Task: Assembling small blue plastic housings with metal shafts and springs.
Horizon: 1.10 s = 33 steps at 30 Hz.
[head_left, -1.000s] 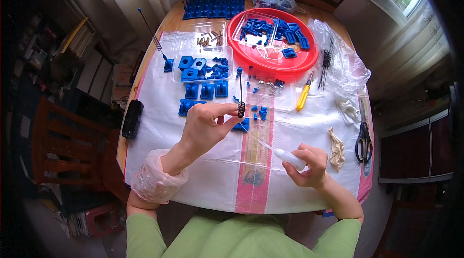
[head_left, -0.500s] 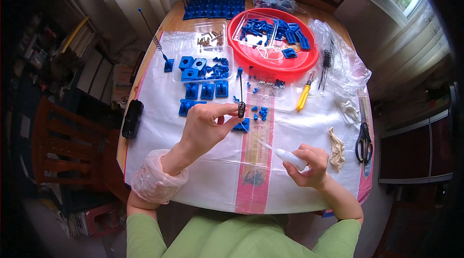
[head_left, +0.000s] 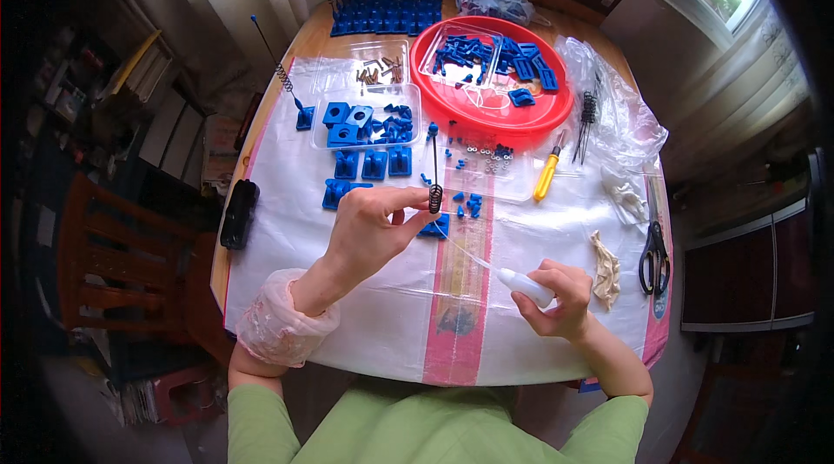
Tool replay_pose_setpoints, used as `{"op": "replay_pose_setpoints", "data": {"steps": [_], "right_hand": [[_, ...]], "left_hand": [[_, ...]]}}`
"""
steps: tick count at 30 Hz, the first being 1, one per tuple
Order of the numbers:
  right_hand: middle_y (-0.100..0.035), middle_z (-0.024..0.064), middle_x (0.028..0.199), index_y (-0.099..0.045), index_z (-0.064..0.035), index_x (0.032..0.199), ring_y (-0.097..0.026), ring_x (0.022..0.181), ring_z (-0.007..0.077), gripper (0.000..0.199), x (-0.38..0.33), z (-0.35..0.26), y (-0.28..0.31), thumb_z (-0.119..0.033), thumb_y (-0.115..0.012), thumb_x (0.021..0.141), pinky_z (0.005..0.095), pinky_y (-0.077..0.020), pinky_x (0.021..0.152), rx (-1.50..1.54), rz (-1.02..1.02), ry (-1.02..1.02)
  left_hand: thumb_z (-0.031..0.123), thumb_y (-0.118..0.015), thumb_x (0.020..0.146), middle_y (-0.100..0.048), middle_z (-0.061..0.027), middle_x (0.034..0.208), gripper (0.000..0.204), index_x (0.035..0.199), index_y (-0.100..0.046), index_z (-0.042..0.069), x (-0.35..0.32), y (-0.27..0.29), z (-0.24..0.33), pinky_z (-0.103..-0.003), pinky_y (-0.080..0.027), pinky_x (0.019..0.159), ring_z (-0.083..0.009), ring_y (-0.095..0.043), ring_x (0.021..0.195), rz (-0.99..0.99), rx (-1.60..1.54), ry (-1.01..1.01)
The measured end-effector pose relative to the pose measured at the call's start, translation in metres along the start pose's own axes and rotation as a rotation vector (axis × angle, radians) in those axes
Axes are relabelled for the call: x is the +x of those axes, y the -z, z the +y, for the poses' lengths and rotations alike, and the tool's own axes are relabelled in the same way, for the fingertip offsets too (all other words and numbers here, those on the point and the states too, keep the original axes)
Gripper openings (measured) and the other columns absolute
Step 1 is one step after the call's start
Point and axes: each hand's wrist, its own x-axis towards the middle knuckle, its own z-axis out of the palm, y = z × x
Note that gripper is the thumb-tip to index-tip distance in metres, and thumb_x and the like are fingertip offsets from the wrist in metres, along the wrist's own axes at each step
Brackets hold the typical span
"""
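Observation:
Between the thumb and fingers of my left hand (head_left: 373, 222) is a black coil spring (head_left: 435, 199) with a straight wire rising from it to a blue tip (head_left: 433, 129). Just below the spring lies a blue plastic base (head_left: 439, 226), partly hidden by my fingers. My right hand (head_left: 560, 297) is closed around a small white squeeze bottle (head_left: 528, 287). Its long thin clear nozzle (head_left: 469, 255) reaches up and left to the underside of the spring, by my left fingertips. Whether the nozzle touches the spring or the base, I cannot tell.
Clear trays (head_left: 323, 135) hold blue parts and brass-coloured pieces. A red round tray (head_left: 556, 116) carries more blue parts. On the right lie a yellow-handled screwdriver (head_left: 546, 177), black springs (head_left: 586, 112) and scissors (head_left: 653, 264). Finished-looking spring assemblies (head_left: 382, 16) stand at the back.

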Motion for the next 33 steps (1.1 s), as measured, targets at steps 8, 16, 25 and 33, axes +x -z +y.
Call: {"op": "replay_pose_setpoints", "data": {"steps": [8, 16, 25, 33], "right_hand": [[-0.058, 0.0068, 0.060, -0.066, -0.0036, 0.082, -0.057, 0.046, 0.0187, 0.019, -0.001, 0.002, 0.003, -0.005, -0.080, 0.069, 0.0300, -0.0417, 0.043, 0.001, 0.023, 0.000], [-0.058, 0.0069, 0.061, -0.066, -0.0035, 0.082, -0.057, 0.047, 0.0188, 0.019, -0.001, 0.000, 0.002, -0.005, -0.080, 0.069, 0.0298, -0.0417, 0.043, 0.014, 0.018, -0.004], [-0.058, 0.0082, 0.061, -0.063, -0.0022, 0.085, -0.056, 0.046, 0.0201, 0.022, -0.003, 0.004, 0.005, -0.006, -0.079, 0.070, 0.0304, -0.0410, 0.043, -0.016, 0.049, 0.029], [-0.058, 0.0117, 0.070, -0.059, 0.0011, 0.087, -0.057, 0.059, 0.0187, 0.020, -0.006, 0.018, 0.022, -0.009, -0.074, 0.079, 0.0290, -0.0432, 0.055, -0.126, 0.421, -0.095]], "left_hand": [[0.000, -0.079, 0.080, -0.077, -0.0043, 0.090, 0.017, 0.096, -0.078, 0.006, -0.001, 0.000, -0.003, -0.020, -0.041, 0.047, -0.0037, -0.054, 0.054, -0.007, 0.020, 0.006], [0.000, -0.078, 0.079, -0.077, -0.0043, 0.089, 0.019, 0.097, -0.078, 0.007, -0.001, 0.000, -0.001, -0.020, -0.040, 0.047, -0.0037, -0.053, 0.053, -0.003, 0.006, 0.006], [0.000, -0.078, 0.080, -0.076, -0.0035, 0.086, 0.021, 0.099, -0.078, 0.008, -0.001, -0.001, -0.001, -0.019, -0.039, 0.047, -0.0033, -0.051, 0.052, 0.004, -0.004, -0.008], [0.000, -0.078, 0.080, -0.076, -0.0029, 0.086, 0.019, 0.098, -0.077, 0.007, -0.001, 0.000, -0.001, -0.019, -0.039, 0.047, -0.0032, -0.050, 0.052, 0.001, 0.014, -0.004]]}}
